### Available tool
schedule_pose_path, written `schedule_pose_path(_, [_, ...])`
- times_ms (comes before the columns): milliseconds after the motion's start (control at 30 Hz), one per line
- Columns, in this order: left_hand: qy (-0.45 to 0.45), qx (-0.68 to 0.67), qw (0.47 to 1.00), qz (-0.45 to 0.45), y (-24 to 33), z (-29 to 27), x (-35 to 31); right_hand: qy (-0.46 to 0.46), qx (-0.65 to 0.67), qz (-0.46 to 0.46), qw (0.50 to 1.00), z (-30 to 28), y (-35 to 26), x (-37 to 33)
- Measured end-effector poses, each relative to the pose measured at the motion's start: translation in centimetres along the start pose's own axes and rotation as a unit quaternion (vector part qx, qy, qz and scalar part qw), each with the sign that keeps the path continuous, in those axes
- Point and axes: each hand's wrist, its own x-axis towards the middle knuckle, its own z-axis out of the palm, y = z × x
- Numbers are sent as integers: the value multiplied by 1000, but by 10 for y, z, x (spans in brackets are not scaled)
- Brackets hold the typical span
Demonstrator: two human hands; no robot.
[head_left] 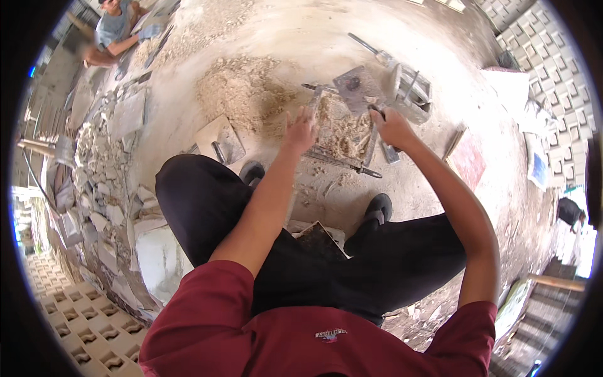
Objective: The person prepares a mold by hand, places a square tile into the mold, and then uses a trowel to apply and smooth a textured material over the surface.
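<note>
I have the left hand (301, 130), grip spread, beside a rectangular grey metal mould (336, 161) of crumbly tan mix (342, 129); the right hand (393, 130) pinches a dark handle (376, 112).

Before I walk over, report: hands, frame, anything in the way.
Left hand open by the metal frame; right hand closed on a dark handle. Frame holds sandy mix. Possibly in the way: flat plate at its far edge.
</note>
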Motion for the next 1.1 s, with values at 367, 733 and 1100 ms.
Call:
schedule_pose_path(367, [205, -240, 911, -267, -139, -21, 7, -170, -1, -191, 967, 246, -88, 91])
schedule_pose_path(733, [278, -233, 817, -448, -175, -10, -10, -50, 117, 54, 990, 307, -139, 135])
schedule_pose_path(1100, [269, -244, 818, -445, -178, -8, -33, -47, 72, -46, 995, 271, -124, 122])
